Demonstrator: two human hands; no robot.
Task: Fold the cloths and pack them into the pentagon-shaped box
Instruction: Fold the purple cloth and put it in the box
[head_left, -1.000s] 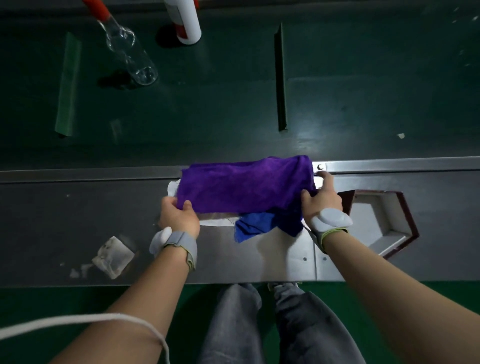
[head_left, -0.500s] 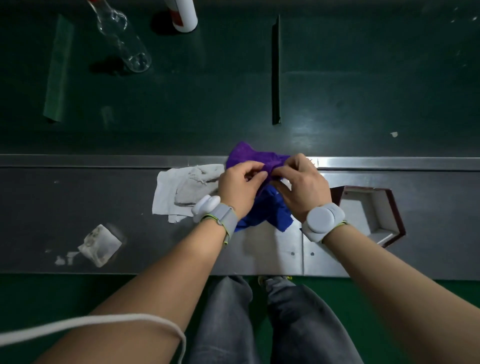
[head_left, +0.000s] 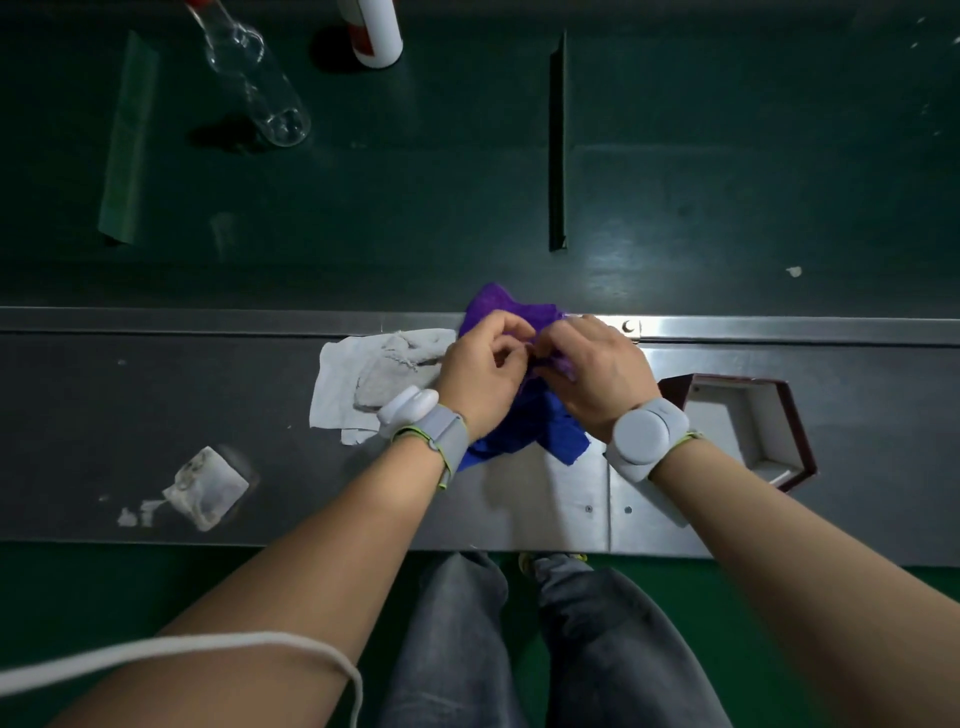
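Observation:
A purple cloth (head_left: 497, 306) is bunched at the far edge of the grey metal bench, and both hands pinch it. My left hand (head_left: 480, 370) and my right hand (head_left: 597, 375) meet over it, fingertips close together. A blue cloth (head_left: 540, 436) lies crumpled under my wrists. To the left, a white cloth (head_left: 358, 379) lies loose on the bench. The pentagon-shaped box (head_left: 795, 415), dark red outside and white inside, stands open to the right of my right wrist.
A small dirty white rag (head_left: 208, 488) lies at the bench's left front. On the green surface beyond stand a clear bottle (head_left: 260, 88) and a white container (head_left: 374, 31). A dark divider strip (head_left: 557, 145) and a green strip (head_left: 129, 140) lie there too.
One second ago the purple cloth was spread wide between my hands. They have come together at the middle and the cloth is bunched small, uncovering the white cloth.

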